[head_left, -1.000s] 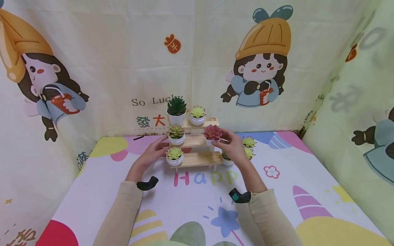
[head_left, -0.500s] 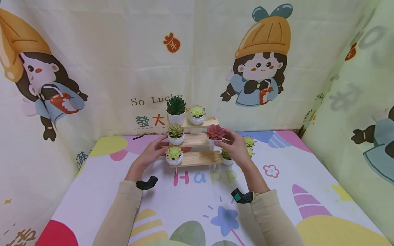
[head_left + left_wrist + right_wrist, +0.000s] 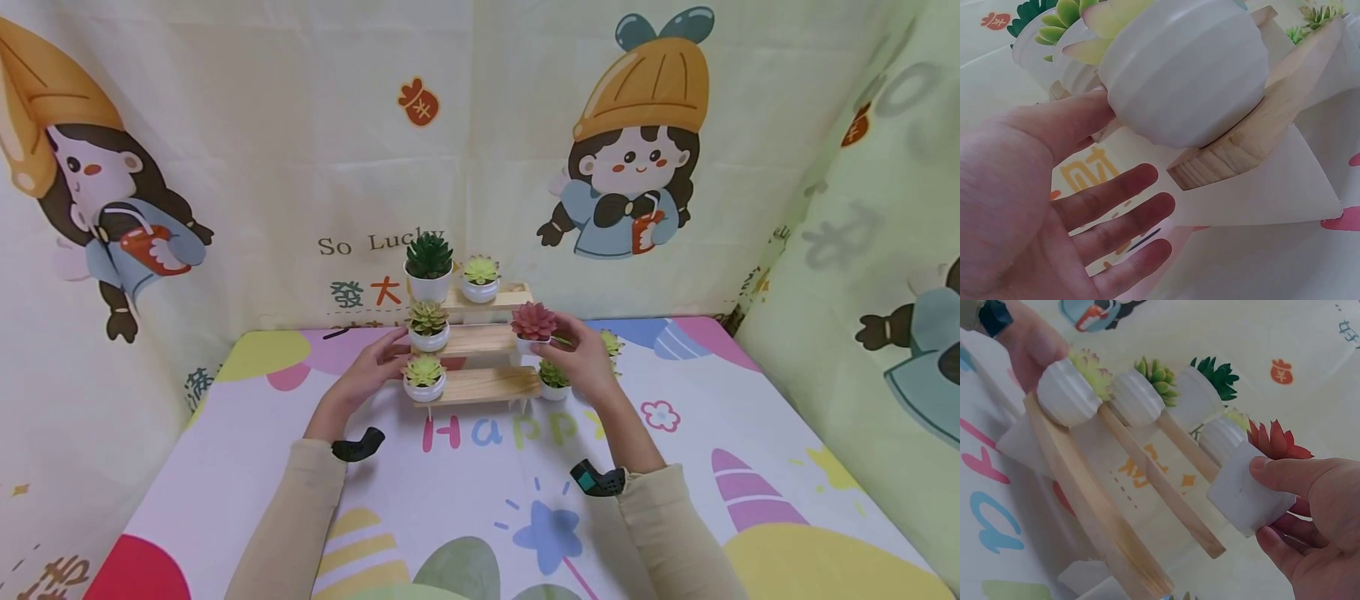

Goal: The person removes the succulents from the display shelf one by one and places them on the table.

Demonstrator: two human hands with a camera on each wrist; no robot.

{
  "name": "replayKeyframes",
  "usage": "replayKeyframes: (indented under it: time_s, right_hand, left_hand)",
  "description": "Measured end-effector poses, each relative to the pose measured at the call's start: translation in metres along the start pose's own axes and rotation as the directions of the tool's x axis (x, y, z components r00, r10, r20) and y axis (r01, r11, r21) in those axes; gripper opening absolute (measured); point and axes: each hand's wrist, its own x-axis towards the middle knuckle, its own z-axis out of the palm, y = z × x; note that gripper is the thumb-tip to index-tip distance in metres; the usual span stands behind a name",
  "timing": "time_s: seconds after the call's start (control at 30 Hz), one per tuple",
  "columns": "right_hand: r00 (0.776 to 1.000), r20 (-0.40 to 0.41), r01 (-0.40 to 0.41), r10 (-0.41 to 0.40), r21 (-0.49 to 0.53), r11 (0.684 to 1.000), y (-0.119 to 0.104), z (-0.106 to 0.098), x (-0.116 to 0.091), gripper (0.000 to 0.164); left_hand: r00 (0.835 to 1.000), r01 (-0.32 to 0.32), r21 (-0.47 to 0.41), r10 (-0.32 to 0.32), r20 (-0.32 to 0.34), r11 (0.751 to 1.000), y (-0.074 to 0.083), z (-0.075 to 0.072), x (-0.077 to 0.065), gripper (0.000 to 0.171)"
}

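My right hand (image 3: 583, 358) pinches a red succulent (image 3: 533, 322) in a small white pot (image 3: 1250, 490), thumb on one side, fingers on the other. It is at the right end of the middle tier of a wooden three-tier stand (image 3: 487, 386). My left hand (image 3: 367, 375) is at the stand's left side with its fingers extended. In the left wrist view its thumb (image 3: 1085, 119) lies against or close beside a ribbed white pot (image 3: 1185, 69); contact is unclear. Two light-green succulents, the lower (image 3: 424, 375) and middle (image 3: 428, 321), sit at the left ends.
On the top tier stand a dark green succulent (image 3: 429, 262) and a yellow-green one (image 3: 480, 275). More potted succulents, one green (image 3: 553, 375), stand on the table right of the stand, partly behind my right hand. A printed cloth (image 3: 480, 125) hangs behind the table.
My right hand has shifted a little to the right, carrying the red succulent toward the right end of the middle tier. My left hand has stayed nearly still.
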Motion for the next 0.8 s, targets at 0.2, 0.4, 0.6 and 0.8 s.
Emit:
replayKeyframes:
  time_s: [0.2,0.4,0.6,0.8]
  right_hand:
    - [1.0,-0.018,-0.016,0.015,-0.018,1.0,-0.001,-0.004,-0.001,0.063]
    - [0.999,-0.023,-0.025,0.025,-0.03,0.999,-0.002,-0.007,-0.004,0.062]
    - [1.0,-0.02,-0.01,0.009,-0.022,1.0,0.0,-0.011,-0.005,0.062]
    - [1.0,-0.006,-0.011,0.011,-0.02,1.0,-0.014,-0.011,-0.011,0.059]
  left_hand:
    - [1.0,-0.002,-0.003,0.002,0.005,1.0,0.0,-0.001,0.0,0.068]
    - [1.0,0.008,0.003,-0.008,0.009,1.0,0.0,-0.001,0.001,0.067]
    - [1.0,0.01,-0.007,-0.01,0.015,1.0,0.0,-0.001,0.001,0.066]
    - [1.0,0.003,-0.006,-0.003,0.013,1.0,0.0,-0.001,0.001,0.066]
